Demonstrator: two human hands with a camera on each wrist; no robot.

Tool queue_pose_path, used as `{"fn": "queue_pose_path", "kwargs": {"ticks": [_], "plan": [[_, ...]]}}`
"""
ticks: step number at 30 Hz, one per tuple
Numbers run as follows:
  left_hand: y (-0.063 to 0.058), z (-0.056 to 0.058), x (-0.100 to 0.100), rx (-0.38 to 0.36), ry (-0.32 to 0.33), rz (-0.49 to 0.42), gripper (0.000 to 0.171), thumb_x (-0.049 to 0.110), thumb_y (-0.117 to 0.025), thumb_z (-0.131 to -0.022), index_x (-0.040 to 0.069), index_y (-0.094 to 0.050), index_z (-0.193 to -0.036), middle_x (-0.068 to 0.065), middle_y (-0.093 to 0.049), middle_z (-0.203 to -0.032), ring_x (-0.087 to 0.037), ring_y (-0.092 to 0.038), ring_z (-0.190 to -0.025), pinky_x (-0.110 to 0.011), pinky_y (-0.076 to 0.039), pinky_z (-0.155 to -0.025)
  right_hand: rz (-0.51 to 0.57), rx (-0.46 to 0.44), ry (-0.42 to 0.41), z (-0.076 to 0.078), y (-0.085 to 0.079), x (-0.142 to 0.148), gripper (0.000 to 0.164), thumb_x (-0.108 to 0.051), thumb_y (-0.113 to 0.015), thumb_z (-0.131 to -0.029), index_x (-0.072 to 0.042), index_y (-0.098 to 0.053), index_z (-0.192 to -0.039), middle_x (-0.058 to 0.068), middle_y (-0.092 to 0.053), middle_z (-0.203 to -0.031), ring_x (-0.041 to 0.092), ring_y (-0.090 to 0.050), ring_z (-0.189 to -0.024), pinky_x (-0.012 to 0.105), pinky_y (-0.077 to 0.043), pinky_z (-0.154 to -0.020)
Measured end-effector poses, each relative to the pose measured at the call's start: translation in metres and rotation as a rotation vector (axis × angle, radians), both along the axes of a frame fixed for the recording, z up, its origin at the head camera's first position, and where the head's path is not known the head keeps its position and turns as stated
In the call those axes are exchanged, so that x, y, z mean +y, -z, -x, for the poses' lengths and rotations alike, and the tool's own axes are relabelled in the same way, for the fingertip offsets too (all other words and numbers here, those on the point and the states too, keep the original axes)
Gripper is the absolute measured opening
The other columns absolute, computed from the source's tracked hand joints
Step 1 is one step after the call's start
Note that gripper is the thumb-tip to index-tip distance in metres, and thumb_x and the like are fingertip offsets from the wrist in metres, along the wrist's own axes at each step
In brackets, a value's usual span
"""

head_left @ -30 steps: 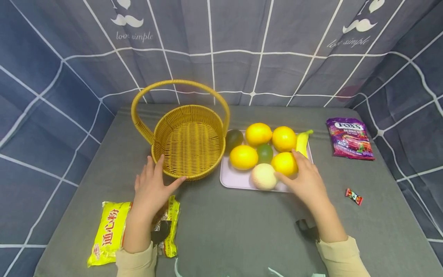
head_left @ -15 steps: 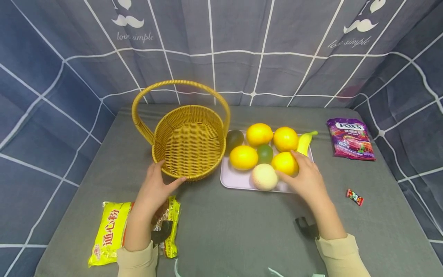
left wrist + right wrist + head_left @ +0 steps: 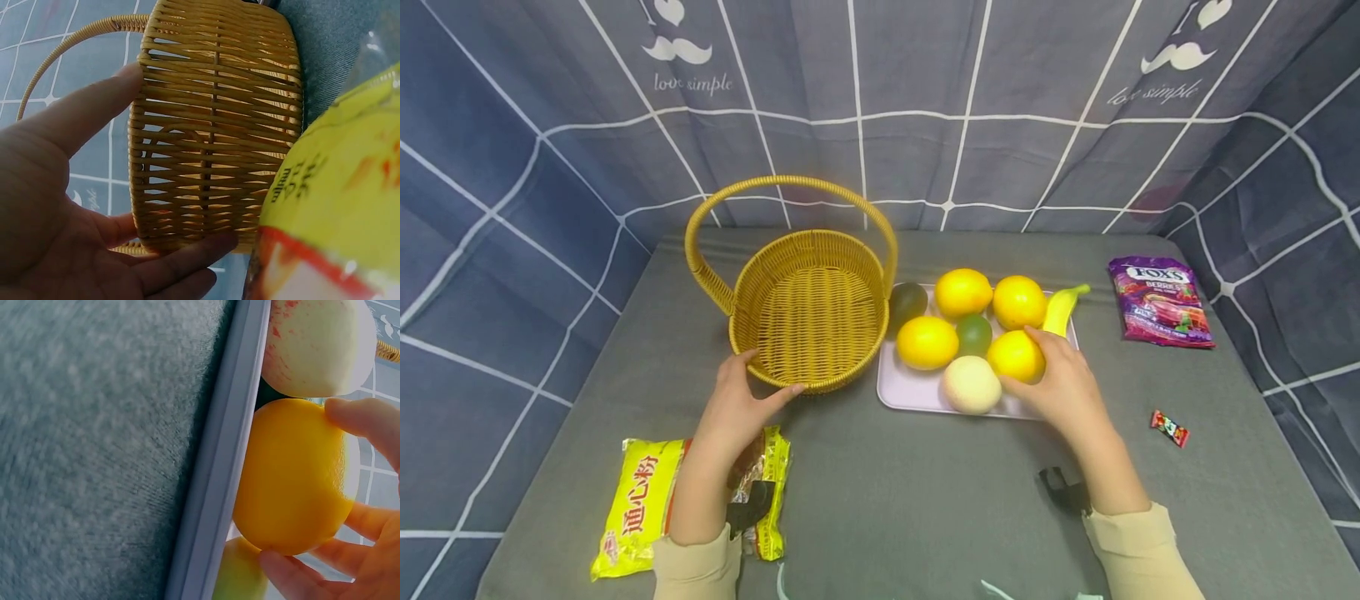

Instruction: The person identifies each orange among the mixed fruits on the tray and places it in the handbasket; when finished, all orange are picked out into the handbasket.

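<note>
You're seemingly picking, left grip (image 3: 736,410) holding the golden wicker basket (image 3: 812,243), right grip (image 3: 1069,385) clasping round yellow fruit (image 3: 1012,357) right of it: lift steadily

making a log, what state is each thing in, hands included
round golden wicker basket: upright, handle raised
left hand: touching basket rim, fingers spread
right hand: gripping an orange round fruit
pale lilac rectangular tray: flat, holding whole fruit
yellow banana: unpeeled
yellow plastic bag: lying down, partly hidden
purple plastic candy bag: lying flat
small red candy: wrapped
</note>
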State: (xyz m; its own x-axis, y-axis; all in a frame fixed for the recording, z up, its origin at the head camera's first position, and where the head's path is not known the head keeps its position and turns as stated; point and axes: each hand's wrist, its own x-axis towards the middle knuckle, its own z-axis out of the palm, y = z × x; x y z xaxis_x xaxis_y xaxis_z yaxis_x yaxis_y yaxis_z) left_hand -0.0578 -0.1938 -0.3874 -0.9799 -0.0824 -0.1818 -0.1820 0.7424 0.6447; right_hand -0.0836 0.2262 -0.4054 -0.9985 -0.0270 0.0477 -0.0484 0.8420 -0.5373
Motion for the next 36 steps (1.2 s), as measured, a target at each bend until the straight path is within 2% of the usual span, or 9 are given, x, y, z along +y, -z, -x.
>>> {"fn": "queue_pose_path", "kwargs": {"ticks": [15, 19, 23, 27, 31, 34, 36], "plan": [[-0.001, 0.0, 0.003, -0.018, -0.004, -0.016, 0.104, 0.062, -0.068, -0.08, 0.0, -0.021, -0.149, -0.027, -0.017, -0.152, -0.046, -0.026, -0.136, -0.058, -0.028, -0.106, 0.059, 0.079, 0.072, -0.002, -0.001, 0.004, 0.079, -0.037, -0.082, -0.074, 0.0, -0.049, -0.136, 0.026, -0.048, -0.134, 0.049, -0.042, -0.119, 0.065, -0.031, -0.097], [-0.002, 0.0, 0.004, -0.027, -0.002, -0.014, 0.105, 0.063, -0.067, -0.08, 0.001, -0.02, -0.15, -0.027, -0.016, -0.152, -0.045, -0.026, -0.136, -0.058, -0.028, -0.105, 0.08, 0.083, 0.099, -0.002, -0.009, 0.005, 0.082, -0.041, -0.081, -0.074, -0.002, -0.048, -0.138, 0.025, -0.046, -0.136, 0.047, -0.041, -0.121, 0.066, -0.03, -0.097], [-0.003, 0.001, 0.005, -0.033, 0.003, -0.014, 0.105, 0.064, -0.067, -0.08, 0.001, -0.02, -0.15, -0.026, -0.015, -0.153, -0.046, -0.026, -0.136, -0.059, -0.028, -0.105, 0.11, 0.094, 0.109, -0.004, -0.022, 0.003, 0.083, -0.042, -0.08, -0.075, -0.005, -0.046, -0.141, 0.021, -0.045, -0.137, 0.043, -0.042, -0.121, 0.063, -0.035, -0.097], [-0.003, 0.001, 0.005, -0.04, 0.008, -0.015, 0.105, 0.064, -0.066, -0.08, 0.002, -0.019, -0.151, -0.027, -0.014, -0.153, -0.046, -0.026, -0.136, -0.059, -0.028, -0.105, 0.157, 0.143, 0.086, -0.004, -0.035, -0.006, 0.082, -0.04, -0.082, -0.074, -0.007, -0.047, -0.141, 0.017, -0.046, -0.138, 0.039, -0.045, -0.12, 0.057, -0.042, -0.095], [-0.002, 0.001, 0.004, -0.051, 0.01, -0.016, 0.107, 0.066, -0.065, -0.08, 0.002, -0.018, -0.151, -0.027, -0.013, -0.154, -0.047, -0.024, -0.136, -0.06, -0.028, -0.104, 0.255, 0.185, 0.043, -0.001, -0.044, -0.024, 0.079, -0.037, -0.085, -0.072, -0.009, -0.051, -0.138, 0.013, -0.049, -0.135, 0.033, -0.051, -0.114, 0.05, -0.048, -0.091], [-0.002, 0.001, 0.002, -0.062, 0.005, -0.014, 0.108, 0.068, -0.064, -0.079, 0.003, -0.016, -0.152, -0.026, -0.012, -0.154, -0.047, -0.023, -0.137, -0.061, -0.028, -0.104, 0.326, 0.195, -0.004, 0.003, -0.049, -0.043, 0.079, -0.033, -0.088, -0.07, -0.01, -0.052, -0.137, 0.009, -0.051, -0.134, 0.03, -0.055, -0.108, 0.047, -0.048, -0.091], [-0.001, 0.001, 0.001, -0.064, 0.001, -0.012, 0.108, 0.067, -0.064, -0.079, 0.003, -0.016, -0.152, -0.026, -0.012, -0.154, -0.046, -0.023, -0.137, -0.061, -0.028, -0.104, 0.341, 0.196, -0.043, 0.005, -0.051, -0.057, 0.079, -0.032, -0.088, -0.069, -0.011, -0.053, -0.136, 0.008, -0.051, -0.134, 0.029, -0.055, -0.11, 0.047, -0.046, -0.094]]}}
